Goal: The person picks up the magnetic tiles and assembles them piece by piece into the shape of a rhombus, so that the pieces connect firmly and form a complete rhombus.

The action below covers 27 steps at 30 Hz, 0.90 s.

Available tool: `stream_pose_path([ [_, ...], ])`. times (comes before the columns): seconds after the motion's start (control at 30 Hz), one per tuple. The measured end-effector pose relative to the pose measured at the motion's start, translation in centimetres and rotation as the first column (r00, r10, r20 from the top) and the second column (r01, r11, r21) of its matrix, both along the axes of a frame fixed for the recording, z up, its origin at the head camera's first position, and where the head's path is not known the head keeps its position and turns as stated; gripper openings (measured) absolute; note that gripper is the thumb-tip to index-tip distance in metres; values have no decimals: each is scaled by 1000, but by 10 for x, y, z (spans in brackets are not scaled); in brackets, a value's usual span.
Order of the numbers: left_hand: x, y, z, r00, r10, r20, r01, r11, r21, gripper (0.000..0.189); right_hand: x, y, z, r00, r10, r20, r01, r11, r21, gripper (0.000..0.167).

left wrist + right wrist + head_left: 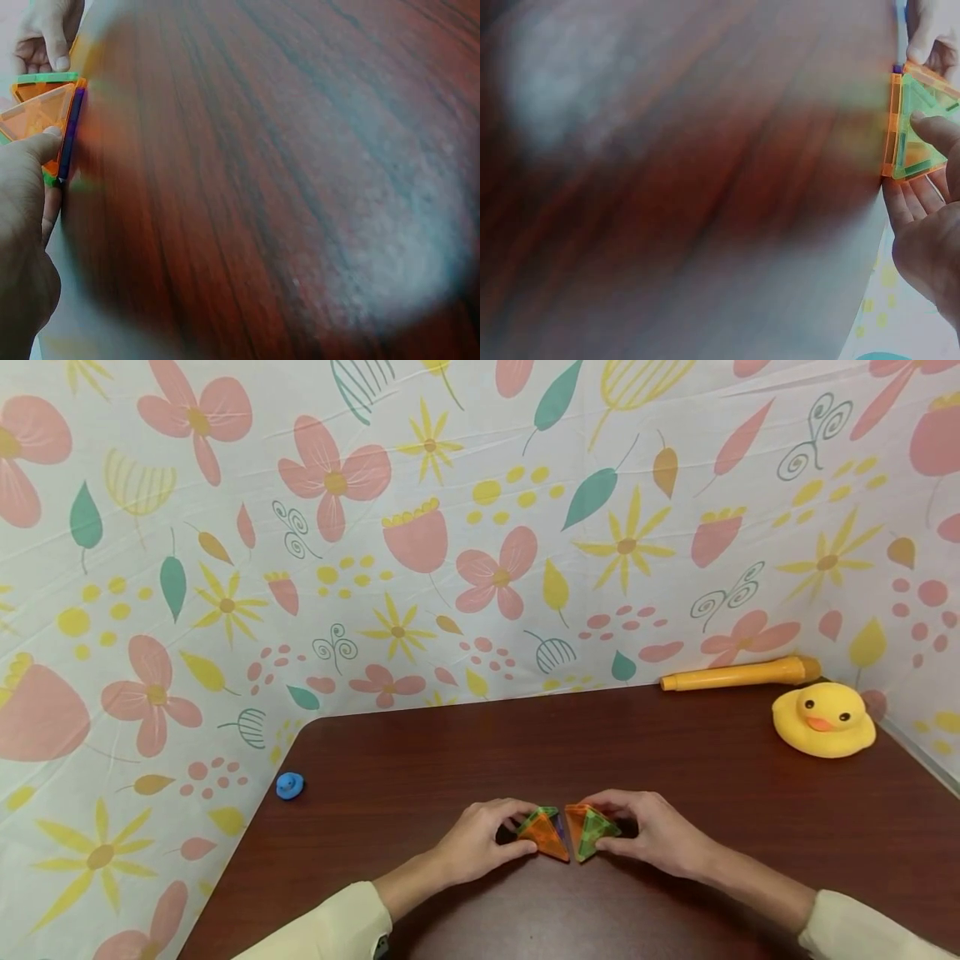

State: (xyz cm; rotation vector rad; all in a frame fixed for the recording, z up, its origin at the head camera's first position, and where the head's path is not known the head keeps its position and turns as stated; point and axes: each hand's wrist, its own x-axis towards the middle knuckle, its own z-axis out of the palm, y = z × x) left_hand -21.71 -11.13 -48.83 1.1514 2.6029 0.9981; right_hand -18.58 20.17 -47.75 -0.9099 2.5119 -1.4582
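Over the table's middle, my left hand [480,839] grips a small pyramid of see-through triangular magnetic tiles [543,837] with orange, green and purple faces. Its thumb [46,141] presses the orange face. Facing it, my right hand [660,835] grips a second tile pyramid [596,833] in green and orange. In the right wrist view, that thumb lies on the green tile [915,142] and the other fingers are behind and below. The two pyramids stand side by side, with a narrow gap in the head view; whether they touch lower down I cannot tell.
A dark wooden table [420,760] stretches out below, with a flower-patterned cloth [465,635] behind it. At the back right are a yellow rubber duck [825,722] and an orange-yellow toy microphone [738,674]. A little blue duck [289,785] sits at the left edge.
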Motion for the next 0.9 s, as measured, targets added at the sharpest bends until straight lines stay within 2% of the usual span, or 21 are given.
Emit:
stream_pose_path([
  [0.33, 1, 2, 1, 1000, -12, -17, 12, 1000, -3, 44, 2, -3, 1, 1000, -4, -11, 4, 1000, 2, 51],
  [0.53, 1, 0, -1, 999, -16, -30, 16, 1000, 3, 46, 2, 3, 3, 998, -20, -61, 23, 998, 50, 52],
  [0.77, 1, -3, -4, 998, -3, -65, 3, 1000, -5, 43, 2, 7, 2, 993, -50, -111, 65, 988, 142, 44],
  [0.9, 1, -2, -5, 997, -5, -80, 3, 1000, -19, 43, 3, 8, 1, 990, -59, -132, 80, 984, 162, 40],
])
